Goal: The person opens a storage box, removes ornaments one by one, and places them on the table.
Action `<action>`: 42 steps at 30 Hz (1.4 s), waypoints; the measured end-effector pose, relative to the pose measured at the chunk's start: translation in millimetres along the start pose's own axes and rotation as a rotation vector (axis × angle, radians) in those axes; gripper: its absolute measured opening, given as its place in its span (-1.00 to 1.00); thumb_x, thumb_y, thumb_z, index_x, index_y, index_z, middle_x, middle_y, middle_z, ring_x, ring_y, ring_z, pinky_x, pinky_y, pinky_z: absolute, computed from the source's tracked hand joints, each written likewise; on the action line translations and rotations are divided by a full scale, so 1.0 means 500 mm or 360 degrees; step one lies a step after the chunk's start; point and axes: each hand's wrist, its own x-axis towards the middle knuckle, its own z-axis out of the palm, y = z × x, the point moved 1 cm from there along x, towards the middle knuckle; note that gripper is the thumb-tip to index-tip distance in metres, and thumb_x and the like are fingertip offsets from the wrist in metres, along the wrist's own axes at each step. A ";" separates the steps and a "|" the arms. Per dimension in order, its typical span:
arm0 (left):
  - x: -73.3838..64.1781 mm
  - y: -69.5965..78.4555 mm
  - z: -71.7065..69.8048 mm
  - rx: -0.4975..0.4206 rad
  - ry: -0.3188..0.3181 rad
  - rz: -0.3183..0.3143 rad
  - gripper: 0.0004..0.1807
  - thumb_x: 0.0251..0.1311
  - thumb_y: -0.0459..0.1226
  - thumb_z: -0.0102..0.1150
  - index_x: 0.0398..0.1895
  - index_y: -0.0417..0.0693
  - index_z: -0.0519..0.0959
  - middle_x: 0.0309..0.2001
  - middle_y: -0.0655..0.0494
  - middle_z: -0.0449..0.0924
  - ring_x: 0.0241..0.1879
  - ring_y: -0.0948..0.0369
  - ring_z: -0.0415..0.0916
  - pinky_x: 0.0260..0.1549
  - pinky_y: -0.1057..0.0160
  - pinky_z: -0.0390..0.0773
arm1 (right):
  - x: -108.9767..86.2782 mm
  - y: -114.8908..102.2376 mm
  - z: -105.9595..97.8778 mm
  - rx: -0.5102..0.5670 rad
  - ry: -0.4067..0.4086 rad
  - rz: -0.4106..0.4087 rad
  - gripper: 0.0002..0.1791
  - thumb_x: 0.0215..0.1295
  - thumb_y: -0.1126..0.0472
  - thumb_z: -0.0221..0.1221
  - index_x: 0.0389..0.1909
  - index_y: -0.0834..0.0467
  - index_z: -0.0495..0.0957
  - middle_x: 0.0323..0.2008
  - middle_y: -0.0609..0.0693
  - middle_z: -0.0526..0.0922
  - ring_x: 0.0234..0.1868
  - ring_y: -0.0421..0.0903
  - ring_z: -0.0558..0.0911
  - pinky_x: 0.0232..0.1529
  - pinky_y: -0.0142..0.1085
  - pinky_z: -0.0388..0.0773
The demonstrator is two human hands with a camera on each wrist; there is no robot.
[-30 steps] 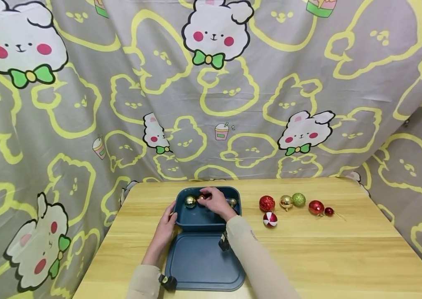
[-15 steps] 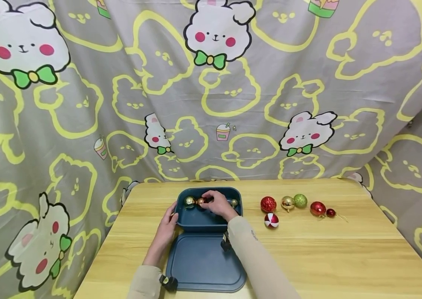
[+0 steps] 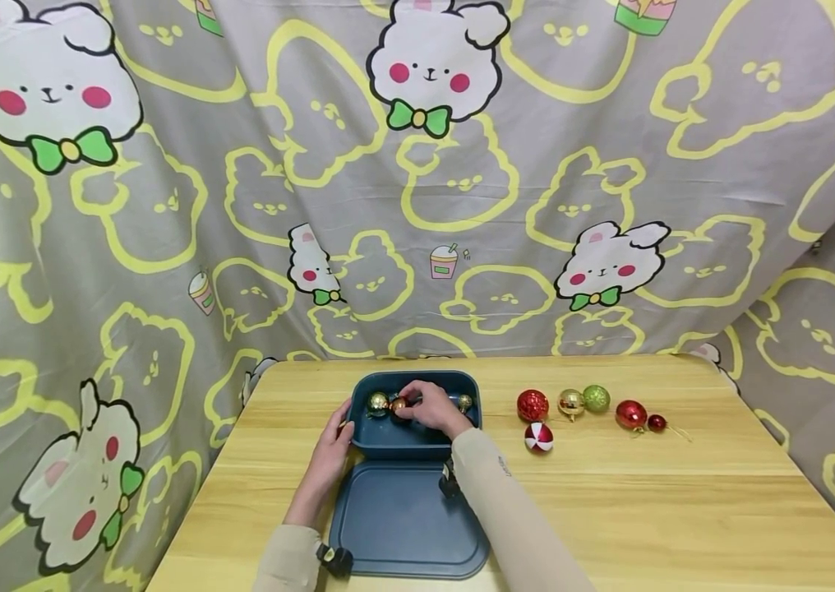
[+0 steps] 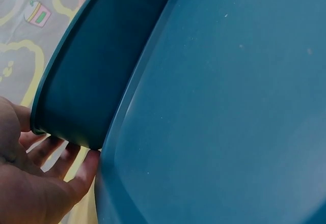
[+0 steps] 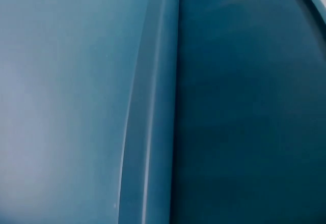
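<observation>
Blue box [image 3: 403, 451] holds gold balls [image 3: 377, 402] — right fingers [image 3: 414, 387] pinch coppery ball [image 3: 397, 406], left fingers [image 3: 337, 418] loosely touch box wall.

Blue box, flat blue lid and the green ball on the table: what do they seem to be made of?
Blue box: probably plastic, satin finish; its walls are smooth and evenly coloured.
Flat blue lid: likely the same plastic, with soft highlights and a raised edge.
Green ball: perhaps plastic with a glittery coating; surface looks speckled.

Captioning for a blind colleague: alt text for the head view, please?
A person's right hand holds a copper-colored bauble inside a blue box, left hand touching its side. A matching lid lies in front; six baubles sit on the wooden table to the right.
</observation>
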 end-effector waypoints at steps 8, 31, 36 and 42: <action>0.001 0.000 0.004 0.0001 -0.0010 -0.0013 -0.44 0.67 -0.28 -0.24 0.66 -0.05 0.10 0.54 -0.35 0.16 0.47 -0.24 0.24 0.41 -0.27 0.33 | -0.001 -0.002 -0.009 0.0014 -0.0009 -0.0041 -0.71 0.30 0.21 0.42 0.01 0.16 0.67 -0.05 0.08 0.71 -0.05 -0.02 0.68 -0.14 -0.22 0.65; 0.004 -0.003 -0.001 0.0013 -0.0018 -0.0048 -0.44 0.68 -0.23 -0.25 0.66 0.02 0.09 0.57 -0.29 0.12 0.50 -0.23 0.20 0.43 -0.29 0.29 | -0.010 -0.043 -0.033 0.0098 -0.0004 -0.0076 -0.66 0.37 0.08 0.38 0.11 0.04 0.67 0.06 0.02 0.68 -0.06 -0.09 0.65 -0.01 -0.16 0.66; 0.002 -0.001 -0.003 -0.0010 -0.0022 -0.0058 -0.43 0.68 -0.23 -0.24 0.67 0.02 0.07 0.57 -0.30 0.11 0.50 -0.23 0.19 0.44 -0.28 0.28 | -0.017 -0.058 -0.042 0.0087 -0.0014 -0.0086 -0.67 0.38 0.06 0.36 0.12 0.00 0.66 0.07 -0.02 0.67 -0.05 -0.10 0.64 -0.01 -0.17 0.66; 0.001 0.001 -0.003 -0.0041 -0.0030 -0.0071 -0.42 0.68 -0.25 -0.25 0.68 -0.01 0.04 0.56 -0.34 0.10 0.50 -0.24 0.18 0.45 -0.30 0.25 | -0.031 -0.073 -0.058 0.0062 -0.0019 -0.0101 -0.64 0.39 0.04 0.35 0.15 0.00 0.65 0.07 -0.03 0.66 -0.02 -0.10 0.62 0.04 -0.16 0.65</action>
